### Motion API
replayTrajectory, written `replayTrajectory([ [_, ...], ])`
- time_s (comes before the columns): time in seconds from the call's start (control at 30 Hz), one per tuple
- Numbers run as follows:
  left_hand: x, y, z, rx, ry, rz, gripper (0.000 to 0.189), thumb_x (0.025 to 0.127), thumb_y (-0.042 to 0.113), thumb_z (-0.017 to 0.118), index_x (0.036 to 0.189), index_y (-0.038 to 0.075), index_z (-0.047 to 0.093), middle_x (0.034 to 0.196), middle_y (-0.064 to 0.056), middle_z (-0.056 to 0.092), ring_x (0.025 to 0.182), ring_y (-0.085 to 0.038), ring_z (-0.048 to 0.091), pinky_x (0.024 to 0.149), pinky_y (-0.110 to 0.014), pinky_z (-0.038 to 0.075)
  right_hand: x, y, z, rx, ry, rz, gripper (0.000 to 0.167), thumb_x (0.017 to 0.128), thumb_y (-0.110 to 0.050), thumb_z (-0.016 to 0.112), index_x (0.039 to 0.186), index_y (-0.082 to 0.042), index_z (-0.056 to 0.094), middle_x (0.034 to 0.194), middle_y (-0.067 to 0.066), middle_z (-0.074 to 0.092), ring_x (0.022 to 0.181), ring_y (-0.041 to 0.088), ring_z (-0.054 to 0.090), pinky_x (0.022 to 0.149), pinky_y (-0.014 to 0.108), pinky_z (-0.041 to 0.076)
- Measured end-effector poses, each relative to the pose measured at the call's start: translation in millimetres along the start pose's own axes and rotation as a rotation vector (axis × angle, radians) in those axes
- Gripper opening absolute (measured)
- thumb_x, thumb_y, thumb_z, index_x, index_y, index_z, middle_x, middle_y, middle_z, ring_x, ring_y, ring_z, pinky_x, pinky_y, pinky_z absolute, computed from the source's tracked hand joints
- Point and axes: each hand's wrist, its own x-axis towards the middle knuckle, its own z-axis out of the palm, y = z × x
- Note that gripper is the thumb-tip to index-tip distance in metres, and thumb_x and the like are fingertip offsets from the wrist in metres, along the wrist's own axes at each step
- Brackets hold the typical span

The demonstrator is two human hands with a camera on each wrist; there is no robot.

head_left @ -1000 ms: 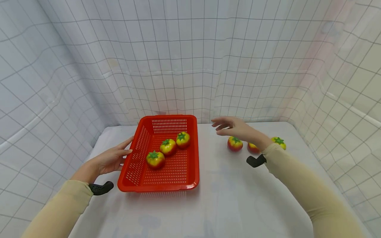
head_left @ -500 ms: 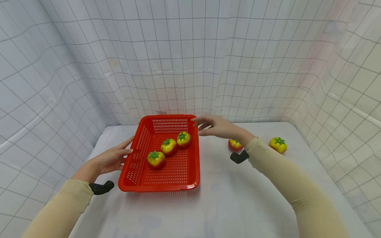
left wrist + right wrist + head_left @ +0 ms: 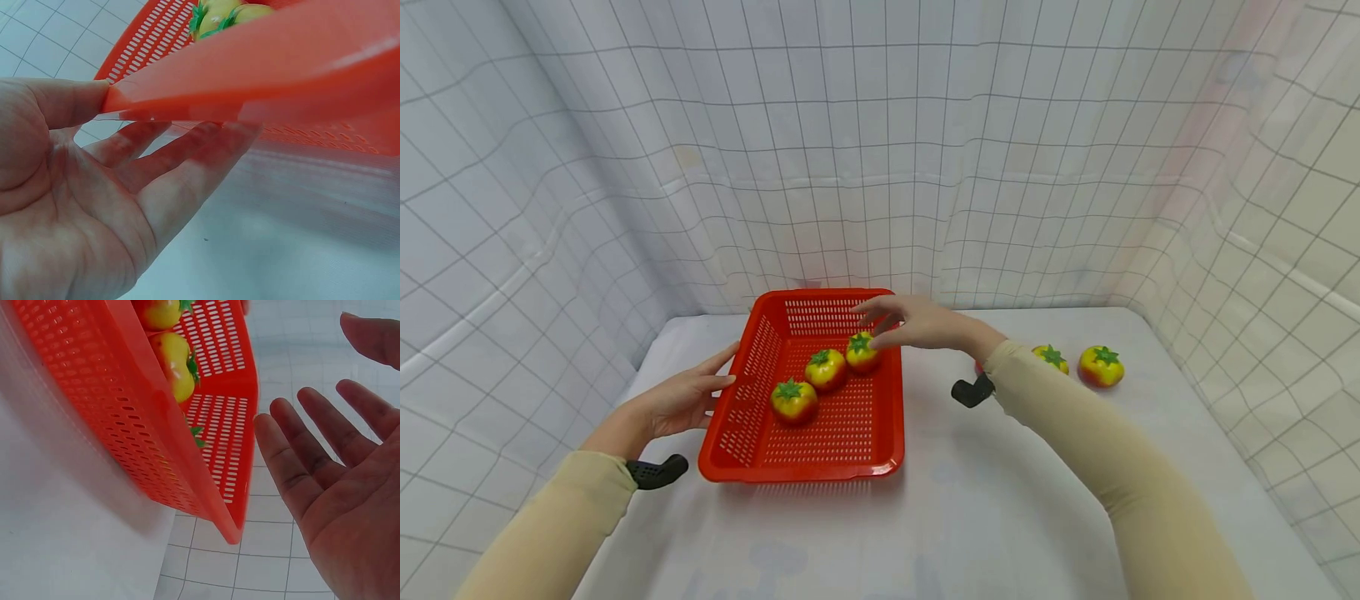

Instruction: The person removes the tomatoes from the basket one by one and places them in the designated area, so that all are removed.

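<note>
A red slotted plastic basket [image 3: 801,475] stands left of centre on the table. Inside lie three yellow-and-red tomatoes with green leafy tops: a front one [image 3: 793,403], a middle one [image 3: 825,372] and a rear one [image 3: 860,357]. My left hand [image 3: 673,404] holds the basket's left side, its thumb on the rim and its fingers below, as the left wrist view shows. My right hand [image 3: 917,323] hovers over the far right rim with its fingers spread; in the right wrist view the palm [image 3: 356,506] is bare. Its fingers partly overlap the rear tomato in the head view.
To the right on the white-covered table [image 3: 1000,517] lie more tomatoes: a far right one [image 3: 1101,367], another [image 3: 1051,358] partly behind my right sleeve [image 3: 1067,417], and a third almost hidden by that arm. A white checked curtain [image 3: 880,167] surrounds the table.
My right hand has moved left, from above the loose tomatoes to over the basket's right rim, with nothing in it. My left hand, the basket and its tomatoes have stayed put.
</note>
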Motion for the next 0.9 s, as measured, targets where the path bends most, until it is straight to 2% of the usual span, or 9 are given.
replayTrajectory([
  [0.2, 0.5, -0.3, -0.5, -0.002, 0.005, -0.001, 0.073, 0.112, 0.025, 0.043, 0.164, 0.038, -0.006, 0.166, -0.023, 0.015, 0.124, -0.034, 0.058, 0.096, -0.055, 0.053, 15.9, -7.4, 9.7, 0.003, -0.091, 0.026, 0.060, 0.091, -0.038, 0.073, 0.148, -0.031, 0.052, 0.137, -0.007, 0.059, 0.119, 0.009, 0.059, 0.096, 0.036, 0.053],
  [0.4, -0.1, -0.1, 0.0, -0.004, 0.008, -0.002, 0.073, 0.112, 0.024, 0.043, 0.164, 0.037, -0.007, 0.166, -0.023, 0.015, 0.123, -0.034, 0.059, 0.096, -0.054, 0.053, 30.0, -14.5, 19.8, 0.052, -0.175, 0.016, 0.063, 0.092, -0.029, 0.074, 0.150, -0.025, 0.050, 0.140, -0.005, 0.056, 0.125, 0.023, 0.057, 0.098, 0.033, 0.051],
  [0.57, -1.0, -0.3, -0.4, -0.006, -0.001, 0.002, 0.072, 0.112, 0.023, 0.042, 0.164, 0.037, -0.007, 0.166, -0.024, 0.014, 0.123, -0.033, 0.059, 0.095, -0.055, 0.053, 42.0, -19.1, 28.5, 0.033, -0.210, 0.017, 0.064, 0.092, -0.026, 0.076, 0.150, -0.025, 0.051, 0.143, 0.001, 0.056, 0.124, 0.024, 0.058, 0.097, 0.031, 0.051],
  [0.73, -1.0, 0.0, -0.1, -0.005, -0.002, 0.002, 0.072, 0.112, 0.023, 0.041, 0.164, 0.037, -0.007, 0.167, -0.024, 0.013, 0.125, -0.035, 0.058, 0.095, -0.055, 0.052, 54.5, -21.1, 37.0, 0.004, -0.231, 0.032, 0.063, 0.091, -0.026, 0.077, 0.149, -0.026, 0.053, 0.145, 0.006, 0.055, 0.132, 0.027, 0.051, 0.098, 0.032, 0.050],
  [0.9, -0.3, 0.3, 0.6, -0.003, 0.008, -0.004, 0.073, 0.112, 0.023, 0.043, 0.164, 0.036, -0.007, 0.166, -0.024, 0.014, 0.126, -0.036, 0.057, 0.096, -0.056, 0.052, 64.5, -24.4, 45.4, -0.013, -0.265, 0.031, 0.062, 0.092, -0.022, 0.076, 0.149, -0.027, 0.052, 0.141, -0.002, 0.056, 0.138, 0.027, 0.045, 0.098, 0.031, 0.050],
])
